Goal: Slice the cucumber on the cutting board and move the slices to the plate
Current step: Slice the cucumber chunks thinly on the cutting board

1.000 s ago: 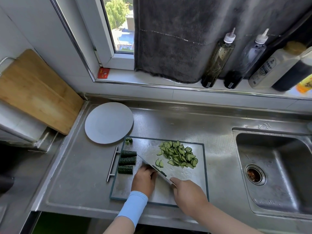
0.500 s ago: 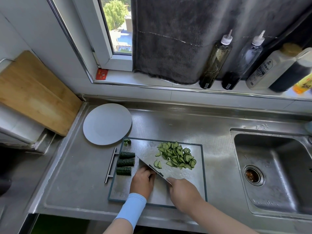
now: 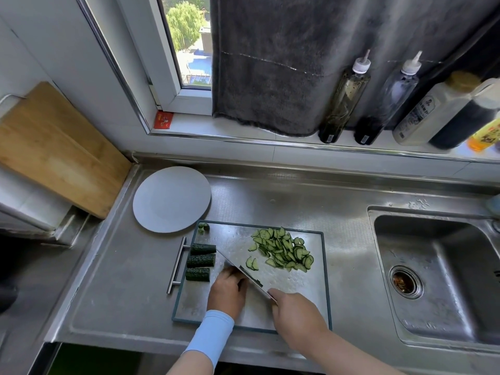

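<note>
1. On the steel surface (image 3: 270,201) under the window, the cutting board (image 3: 297,290) lies close to the front edge, with its bar handle (image 3: 177,265) sticking out to the left. Bare steel runs behind the board to the wall, left to the raised lip, and right to the sink (image 3: 446,247), which is near but apart.
2. The plate (image 3: 171,198) sits just beyond the board's far left corner. I cannot tell whether its rim touches that corner.
3. Three cucumber lengths (image 3: 201,260) lie side by side along the board's left edge. Their long axes run left to right, with the cut ends facing right toward the blade. Two small end bits (image 3: 203,228) sit in the far left corner.
4. The slices (image 3: 284,250) are heaped on the far right part of the board, and a couple lie a little apart, close to the blade.
5. The knife (image 3: 238,266) lies on a diagonal, with its tip toward the far left beside the farthest length and its handle toward the near right. The right hand (image 3: 295,312) has its grip clenched around the handle.
6. The left hand (image 3: 227,290), with a pale blue sleeve (image 3: 211,336) at the wrist, is on the board, fingers curled down against the blade's left side. What lies under them is hidden — I cannot tell whether this grip holds anything.
7. Bottles (image 3: 343,96) stand in a row on the sill, beside a dark cloth (image 3: 284,63). Several bear labels, white or yellow, with print too small to read. A red sticker (image 3: 163,120) at the window frame's foot carries marks that are just as unreadable.
</note>
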Demonstrator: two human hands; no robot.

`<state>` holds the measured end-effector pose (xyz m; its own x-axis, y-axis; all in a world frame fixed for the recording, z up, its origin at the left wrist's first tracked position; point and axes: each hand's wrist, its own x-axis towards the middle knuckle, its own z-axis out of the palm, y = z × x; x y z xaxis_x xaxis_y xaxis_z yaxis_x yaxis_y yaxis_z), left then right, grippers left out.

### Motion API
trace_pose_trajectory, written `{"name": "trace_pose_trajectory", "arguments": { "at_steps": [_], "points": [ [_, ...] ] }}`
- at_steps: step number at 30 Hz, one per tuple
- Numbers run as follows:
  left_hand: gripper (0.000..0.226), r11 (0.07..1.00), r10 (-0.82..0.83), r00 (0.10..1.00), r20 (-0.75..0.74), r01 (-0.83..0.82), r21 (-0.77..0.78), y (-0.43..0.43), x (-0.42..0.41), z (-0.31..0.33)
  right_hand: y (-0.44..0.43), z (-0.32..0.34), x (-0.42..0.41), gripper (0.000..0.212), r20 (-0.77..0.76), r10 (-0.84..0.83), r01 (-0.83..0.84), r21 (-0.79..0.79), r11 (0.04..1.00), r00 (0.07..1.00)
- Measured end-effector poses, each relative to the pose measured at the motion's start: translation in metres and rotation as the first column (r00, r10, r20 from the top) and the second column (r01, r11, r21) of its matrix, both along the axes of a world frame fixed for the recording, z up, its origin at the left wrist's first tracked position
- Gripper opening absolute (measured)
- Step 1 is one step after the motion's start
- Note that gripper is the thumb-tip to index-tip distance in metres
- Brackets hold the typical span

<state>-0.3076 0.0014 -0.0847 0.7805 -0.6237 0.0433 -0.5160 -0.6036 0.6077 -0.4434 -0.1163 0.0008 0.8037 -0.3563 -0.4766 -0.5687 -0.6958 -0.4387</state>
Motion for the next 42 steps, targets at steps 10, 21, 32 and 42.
{"name": "trace_pose_trajectory", "arguments": {
  "at_steps": [10, 21, 32, 42],
  "points": [
    [0.021, 0.998, -0.003, 1.0, 0.009, 0.003, -0.06, 0.002, 0.0, -0.003, -0.009, -0.001, -0.011, 0.017, -0.042, -0.034, 0.036, 0.061, 0.997, 0.999],
    [0.022, 0.991, -0.007, 0.995, 0.1, 0.02, -0.13, 0.006, -0.003, -0.01, -0.005, 0.0, 0.018, 0.025, -0.072, -0.048, 0.056, 0.112, 0.992, 0.996],
    [0.023, 0.998, -0.018, 0.999, 0.052, 0.021, -0.063, 0.005, 0.0, -0.011, 0.004, 0.002, -0.011, 0.014, -0.018, -0.011, 0.012, 0.005, 1.0, 1.0],
    [0.024, 0.991, -0.002, 0.999, 0.04, 0.007, -0.135, 0.006, -0.002, -0.011, -0.002, -0.003, -0.006, 0.018, -0.052, -0.046, 0.05, 0.068, 0.996, 0.998]
  ]
}}
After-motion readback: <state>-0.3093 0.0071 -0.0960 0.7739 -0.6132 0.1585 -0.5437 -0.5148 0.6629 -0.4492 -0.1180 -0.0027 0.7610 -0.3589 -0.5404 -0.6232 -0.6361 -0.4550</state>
